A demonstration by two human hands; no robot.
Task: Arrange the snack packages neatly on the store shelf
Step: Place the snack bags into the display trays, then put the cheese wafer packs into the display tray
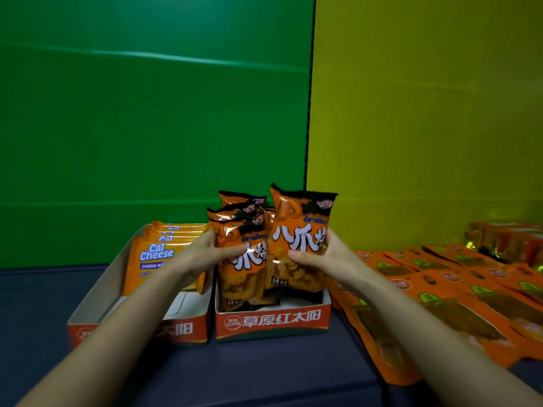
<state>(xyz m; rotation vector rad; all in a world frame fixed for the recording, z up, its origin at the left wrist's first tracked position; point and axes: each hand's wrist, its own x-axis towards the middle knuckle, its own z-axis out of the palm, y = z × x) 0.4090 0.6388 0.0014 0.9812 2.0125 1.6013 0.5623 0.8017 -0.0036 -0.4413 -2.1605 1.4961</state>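
Far left, an open cardboard tray sits on the dark shelf, holding a row of Cat Cheese packs standing upright towards its far end. Left hand reaches across that tray; its grip is closed on the left edge of the front snack bag, thumb on the bag's face. That bag stands upright in the middle tray, just right of the first tray, with more orange bags lined up behind it. Right hand has its grip round a second snack bag, thumb across the front, fingers round the right edge. This bag is upright in the tray's right side and tops the others; can't tell if its bottom touches the tray floor. Right of the tray, flat orange pouches lie in overlapping rows. Far right, gold-red packs, blurred.
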